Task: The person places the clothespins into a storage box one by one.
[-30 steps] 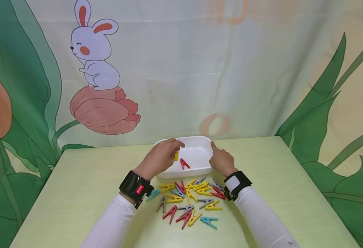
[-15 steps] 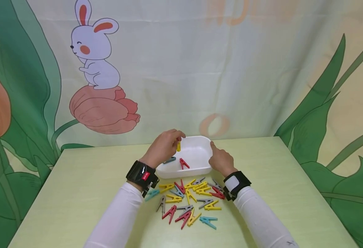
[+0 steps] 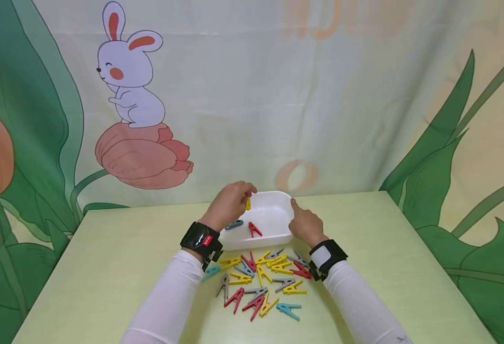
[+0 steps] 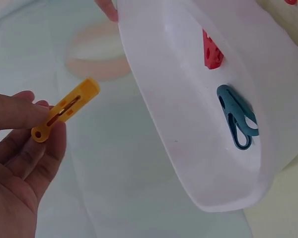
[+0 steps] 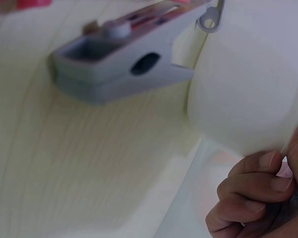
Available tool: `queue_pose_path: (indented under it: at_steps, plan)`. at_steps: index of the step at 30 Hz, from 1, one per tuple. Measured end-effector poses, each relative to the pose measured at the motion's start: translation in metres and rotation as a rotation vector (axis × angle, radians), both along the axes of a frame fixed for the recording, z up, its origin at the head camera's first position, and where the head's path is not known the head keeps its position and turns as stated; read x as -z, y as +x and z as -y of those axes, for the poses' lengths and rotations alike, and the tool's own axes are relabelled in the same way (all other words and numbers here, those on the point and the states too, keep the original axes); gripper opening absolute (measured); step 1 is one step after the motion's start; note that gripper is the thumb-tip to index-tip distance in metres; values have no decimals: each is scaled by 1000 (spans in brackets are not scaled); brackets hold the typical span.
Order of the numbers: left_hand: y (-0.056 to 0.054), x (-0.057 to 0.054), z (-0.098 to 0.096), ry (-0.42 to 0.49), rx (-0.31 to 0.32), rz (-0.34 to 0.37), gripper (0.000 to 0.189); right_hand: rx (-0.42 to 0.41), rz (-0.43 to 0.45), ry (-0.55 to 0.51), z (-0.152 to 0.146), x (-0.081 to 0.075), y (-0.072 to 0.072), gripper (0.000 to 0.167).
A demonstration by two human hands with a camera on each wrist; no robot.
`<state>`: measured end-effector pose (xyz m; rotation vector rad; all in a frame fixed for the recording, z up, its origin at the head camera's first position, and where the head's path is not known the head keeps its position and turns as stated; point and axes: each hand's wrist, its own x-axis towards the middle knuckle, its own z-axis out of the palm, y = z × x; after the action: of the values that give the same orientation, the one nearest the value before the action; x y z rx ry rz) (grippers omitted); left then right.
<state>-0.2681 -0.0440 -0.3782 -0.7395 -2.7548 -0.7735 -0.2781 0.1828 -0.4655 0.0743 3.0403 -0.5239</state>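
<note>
My left hand pinches a yellow clothespin between thumb and fingers. It hangs over the left part of a white plastic tub, apart from the tub's wall in the left wrist view. Inside the tub lie a red clothespin and a blue clothespin. My right hand grips the tub's right rim, with several fingers curled in the right wrist view. Its thumb is hidden in the head view.
Several yellow, red, grey and blue clothespins lie scattered on the pale table in front of the tub. A grey clothespin lies close to the right wrist. Behind the table's back edge hangs a printed curtain.
My left hand has lifted slightly up and to the right with the yellow clothespin, uncovering the blue clothespin in the tub. My right hand has kept its place on the rim.
</note>
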Motion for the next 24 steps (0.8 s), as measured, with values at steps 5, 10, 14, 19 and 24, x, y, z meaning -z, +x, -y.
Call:
queue_pose_path:
  at_steps: [5, 10, 14, 19, 24]
  plan:
    - [-2, 4, -1, 11, -23, -31, 28, -2, -1, -7, 0, 0, 1, 72]
    - [-4, 9, 1, -27, -74, -19, 35, 5, 3, -6, 0, 1, 0, 72]
    - [-2, 11, 5, -109, -87, 41, 57, 10, 6, 2, 1, 2, 0, 72]
    - [2, 14, 13, -196, -71, 76, 77, 10, 3, 5, 1, 2, -1, 72]
    - [12, 15, 21, -201, -64, 75, 80, 14, 5, -1, 1, 2, -1, 72]
